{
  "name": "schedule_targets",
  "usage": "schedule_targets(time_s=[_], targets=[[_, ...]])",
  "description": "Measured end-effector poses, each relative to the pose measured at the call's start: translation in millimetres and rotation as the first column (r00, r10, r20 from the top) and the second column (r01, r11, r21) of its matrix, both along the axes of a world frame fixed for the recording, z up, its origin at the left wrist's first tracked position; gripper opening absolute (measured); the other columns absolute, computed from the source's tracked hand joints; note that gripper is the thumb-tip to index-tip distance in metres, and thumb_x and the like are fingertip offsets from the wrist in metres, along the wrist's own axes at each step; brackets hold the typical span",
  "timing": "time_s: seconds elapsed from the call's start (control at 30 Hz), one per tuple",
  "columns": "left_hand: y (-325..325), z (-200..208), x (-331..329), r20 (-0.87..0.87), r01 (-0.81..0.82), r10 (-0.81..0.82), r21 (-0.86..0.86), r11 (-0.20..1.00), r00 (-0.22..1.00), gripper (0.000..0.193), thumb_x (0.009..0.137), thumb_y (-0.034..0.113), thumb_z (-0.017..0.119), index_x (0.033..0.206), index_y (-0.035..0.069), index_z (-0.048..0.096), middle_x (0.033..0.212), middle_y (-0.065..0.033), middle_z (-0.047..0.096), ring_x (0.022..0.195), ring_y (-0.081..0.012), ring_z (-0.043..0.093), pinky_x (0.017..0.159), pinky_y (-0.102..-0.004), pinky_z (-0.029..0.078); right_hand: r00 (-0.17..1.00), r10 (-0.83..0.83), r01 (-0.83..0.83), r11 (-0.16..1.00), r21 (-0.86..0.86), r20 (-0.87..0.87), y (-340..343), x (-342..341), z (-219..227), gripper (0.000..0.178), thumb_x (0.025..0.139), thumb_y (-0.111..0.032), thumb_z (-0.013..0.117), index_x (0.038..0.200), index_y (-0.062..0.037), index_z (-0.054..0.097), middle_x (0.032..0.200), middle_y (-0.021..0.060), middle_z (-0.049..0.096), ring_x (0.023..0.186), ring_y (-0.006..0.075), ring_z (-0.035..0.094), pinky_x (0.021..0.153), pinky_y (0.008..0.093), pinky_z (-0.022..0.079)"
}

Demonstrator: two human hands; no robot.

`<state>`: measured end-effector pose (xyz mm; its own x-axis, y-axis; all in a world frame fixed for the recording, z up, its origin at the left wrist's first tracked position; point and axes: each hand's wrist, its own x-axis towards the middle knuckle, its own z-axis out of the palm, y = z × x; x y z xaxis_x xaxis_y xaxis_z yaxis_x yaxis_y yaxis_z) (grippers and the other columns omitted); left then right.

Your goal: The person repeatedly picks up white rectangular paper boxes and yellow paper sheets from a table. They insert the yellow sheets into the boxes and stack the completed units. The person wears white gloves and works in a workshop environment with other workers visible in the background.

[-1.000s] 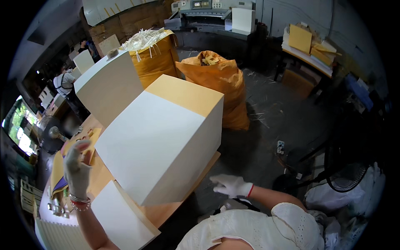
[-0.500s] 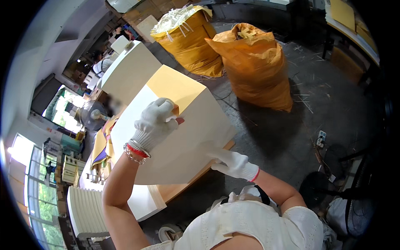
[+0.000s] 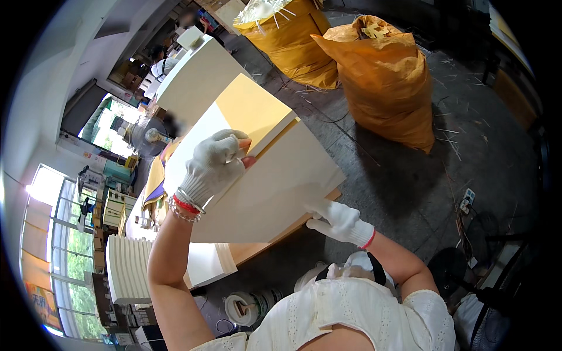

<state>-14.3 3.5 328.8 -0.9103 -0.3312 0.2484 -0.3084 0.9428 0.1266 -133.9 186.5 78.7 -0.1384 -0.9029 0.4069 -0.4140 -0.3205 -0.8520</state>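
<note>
A tall stack of white sheets (image 3: 275,181), its top partly yellow (image 3: 252,108), stands in front of me on a wooden board (image 3: 243,253). My left hand (image 3: 213,161), in a white knit glove with bare fingertips, is closed on the near edge of the stack's upper layer of sheets. A thin gap parts that layer from the pile below. Lower down and to the right, my right hand (image 3: 342,223), gloved as well, is beside the stack's near right side. Its fingers are apart and slightly blurred, with nothing seen in them.
Two orange sacks stand beyond the stack; the nearer sack (image 3: 380,82) holds yellow scraps, the farther sack (image 3: 287,44) white strips. Another white stack (image 3: 199,76) rises behind. A fan (image 3: 149,136) is at left, a bucket (image 3: 241,307) below, and a power strip (image 3: 467,199) lies on the floor.
The upper layer of sheets now shows apart from the pile at its near edge, under my left hand. My right hand has shifted slightly right in view. The whole view has turned a little.
</note>
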Motion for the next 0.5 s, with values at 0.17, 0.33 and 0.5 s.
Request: schedule_targets(time_s=[0.17, 0.33, 0.5], targets=[[2.8, 4.0, -0.4, -0.024, 0.047, -0.047, -0.011, 0.999, 0.999, 0.025, 0.066, 0.006, 0.083, 0.085, 0.001, 0.069, 0.098, -0.0085, 0.072, 0.077, -0.0208, 0.069, 0.066, -0.0280, 0.055, 0.999, 0.024, -0.025, 0.999, 0.044, 0.025, -0.8, -2.8, 5.1, 0.042, 0.083, -0.012, 0.071, 0.121, -0.0041, 0.057, 0.096, 0.0163, 0.063, 0.080, 0.0307, 0.064, 0.070, 0.0367, 0.052], [12.0, -3.4, -0.3, -0.083, 0.012, -0.040, -0.316, 0.949, 0.996, 0.027, 0.068, 0.010, 0.076, 0.093, 0.005, 0.068, 0.087, -0.0096, 0.071, 0.070, -0.0221, 0.068, 0.063, -0.0302, 0.054, 0.916, -0.366, 0.215, 0.794, -0.568, -0.165, -20.3, -23.7, 82.2, 0.034, 0.081, -0.013, 0.067, 0.113, -0.0035, 0.061, 0.098, 0.0177, 0.062, 0.091, 0.0362, 0.062, 0.083, 0.0417, 0.051], [12.8, -20.5, 5.2, -0.196, -0.025, -0.050, -0.364, 0.931, 0.979, 0.045, 0.069, 0.012, 0.072, 0.112, 0.005, 0.059, 0.098, -0.0141, 0.066, 0.086, -0.0299, 0.066, 0.073, -0.0379, 0.054, 0.678, -0.472, 0.239, 0.866, -0.439, -0.564, -53.8, -36.9, 177.1, 0.033, 0.074, -0.003, 0.062, 0.107, -0.0017, 0.062, 0.103, 0.0159, 0.062, 0.104, 0.0359, 0.058, 0.098, 0.0465, 0.043]])
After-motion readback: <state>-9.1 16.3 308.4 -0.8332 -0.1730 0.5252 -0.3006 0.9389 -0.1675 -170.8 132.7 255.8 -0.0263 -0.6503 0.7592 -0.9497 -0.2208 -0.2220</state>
